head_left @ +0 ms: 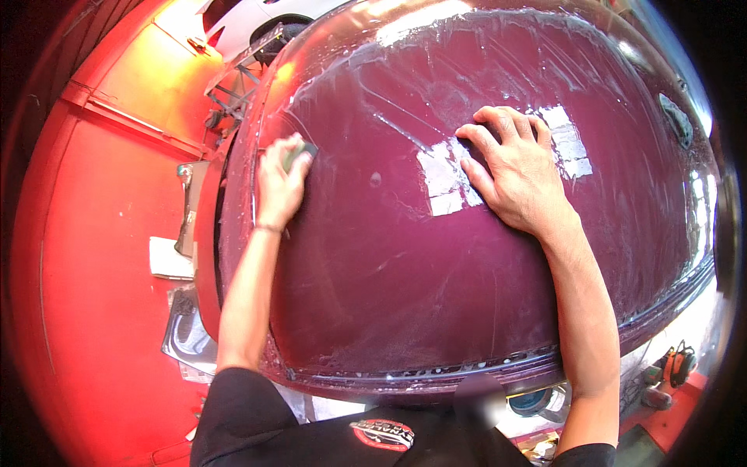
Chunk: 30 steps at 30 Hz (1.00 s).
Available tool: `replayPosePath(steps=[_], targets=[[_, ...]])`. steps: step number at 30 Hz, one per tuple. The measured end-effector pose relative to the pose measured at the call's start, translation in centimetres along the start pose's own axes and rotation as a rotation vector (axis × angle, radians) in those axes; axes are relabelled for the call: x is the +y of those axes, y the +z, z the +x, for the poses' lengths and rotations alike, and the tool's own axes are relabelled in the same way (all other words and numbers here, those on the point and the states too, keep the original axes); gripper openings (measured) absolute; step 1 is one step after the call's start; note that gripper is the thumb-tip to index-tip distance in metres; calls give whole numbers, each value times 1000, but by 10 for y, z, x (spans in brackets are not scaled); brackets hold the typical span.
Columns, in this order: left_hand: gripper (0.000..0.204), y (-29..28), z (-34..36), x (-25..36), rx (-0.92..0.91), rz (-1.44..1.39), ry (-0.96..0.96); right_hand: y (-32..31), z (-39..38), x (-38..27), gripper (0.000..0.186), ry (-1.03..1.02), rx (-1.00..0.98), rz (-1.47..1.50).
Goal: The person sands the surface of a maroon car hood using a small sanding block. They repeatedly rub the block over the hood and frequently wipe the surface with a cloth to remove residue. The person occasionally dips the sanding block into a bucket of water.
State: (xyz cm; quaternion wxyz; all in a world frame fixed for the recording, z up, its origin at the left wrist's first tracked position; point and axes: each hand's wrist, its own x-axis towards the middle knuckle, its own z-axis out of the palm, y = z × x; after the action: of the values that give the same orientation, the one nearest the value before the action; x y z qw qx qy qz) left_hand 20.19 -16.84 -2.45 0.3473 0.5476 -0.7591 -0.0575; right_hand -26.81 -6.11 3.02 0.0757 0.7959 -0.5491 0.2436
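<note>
A glossy maroon car panel (405,288), broad and curved, fills the middle of the view, wet and streaked with whitish residue. My left hand (282,183) is closed around a small dark green block (300,157), pressed against the panel near its left edge. The block's underside is hidden, so I cannot tell whether it is a sanding block or a sponge. To the right, my right hand (517,167) lies on the panel with its fingers spread and bent, holding nothing. Bright white grid-like reflections show on the paint on both sides of it.
Left of the panel stands a red wall (109,257), with a white sheet (171,258) and clear plastic (191,327) close by. A metal stand (241,82) is at the far left. An orange and black tool (675,367) lies at the lower right.
</note>
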Motion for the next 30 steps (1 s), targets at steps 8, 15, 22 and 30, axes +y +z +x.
replayPosePath(steps=[8,15,22,30], targets=[[39,47,140,-48,65,31,-122,7,-3,4,36,-15,59,27],[36,53,137,-15,0,40,-84,10,-7,7,41,12,23,24],[37,40,39,61,-35,-50,23,2,-2,2,41,23,41,63],[47,116,253,-33,7,189,-277,16,-10,9,39,20,60,52]])
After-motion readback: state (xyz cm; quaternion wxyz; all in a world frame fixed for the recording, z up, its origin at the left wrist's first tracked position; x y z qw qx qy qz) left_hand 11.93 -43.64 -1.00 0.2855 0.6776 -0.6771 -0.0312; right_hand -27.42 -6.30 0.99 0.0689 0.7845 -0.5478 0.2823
